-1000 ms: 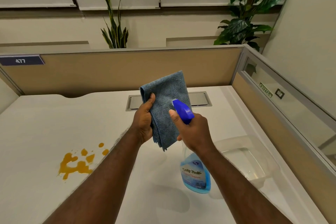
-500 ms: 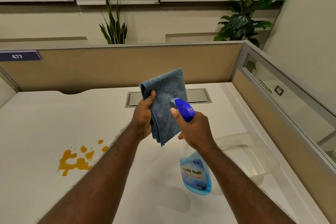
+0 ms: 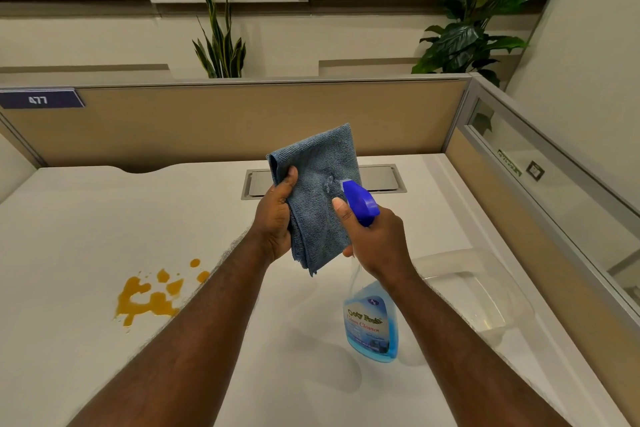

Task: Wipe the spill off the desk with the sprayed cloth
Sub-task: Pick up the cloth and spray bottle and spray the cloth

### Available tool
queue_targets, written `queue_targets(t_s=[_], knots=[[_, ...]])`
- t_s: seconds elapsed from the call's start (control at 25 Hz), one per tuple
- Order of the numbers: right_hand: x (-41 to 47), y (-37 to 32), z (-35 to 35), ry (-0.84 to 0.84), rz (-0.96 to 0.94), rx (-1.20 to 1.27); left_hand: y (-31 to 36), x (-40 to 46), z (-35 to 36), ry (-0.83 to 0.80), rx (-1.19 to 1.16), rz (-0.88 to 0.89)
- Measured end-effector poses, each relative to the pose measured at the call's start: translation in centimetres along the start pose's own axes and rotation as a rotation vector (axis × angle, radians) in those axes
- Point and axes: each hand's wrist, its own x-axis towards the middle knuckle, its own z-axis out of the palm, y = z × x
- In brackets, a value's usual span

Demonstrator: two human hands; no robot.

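My left hand [image 3: 276,218] holds a folded blue cloth [image 3: 318,191] upright above the white desk [image 3: 86,218], thumb across its front. My right hand [image 3: 375,239] grips a spray bottle [image 3: 371,326] of blue cleaner in the air, its blue nozzle [image 3: 360,199] pointing at the cloth from a few centimetres away. A small wet patch shows on the cloth right by the nozzle. An orange spill [image 3: 149,295] lies on the desk at the left, beside my left forearm.
A clear plastic tub [image 3: 478,288] sits on the desk at the right. A metal cable hatch [image 3: 381,178] lies behind the cloth. Tan partitions [image 3: 173,125] wall the desk at the back and right, with plants beyond.
The hands, cloth and bottle have held nearly the same pose. A wet patch has appeared on the cloth by the nozzle.
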Motion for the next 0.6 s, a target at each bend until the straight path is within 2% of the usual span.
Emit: queue_targets(t_s=[0.2, 0.32, 0.44, 0.6], knots=[[-0.5, -0.1, -1.0, 0.034, 0.003, 0.021, -0.5, 0.0, -0.2, -0.034, -0.050, -0.029], [-0.3, -0.6, -2.7, 0.132, -0.018, 0.083, -1.1, 0.5, -0.8, -0.104, -0.133, -0.117], [0.7, -1.2, -4.7, 0.244, -0.066, 0.140, -1.8, 1.0, -1.4, -0.101, -0.191, -0.140], [1.2, -0.2, -5.4, 0.349, -0.098, 0.055, -2.4, 1.0, -2.7, -0.077, -0.225, -0.165]])
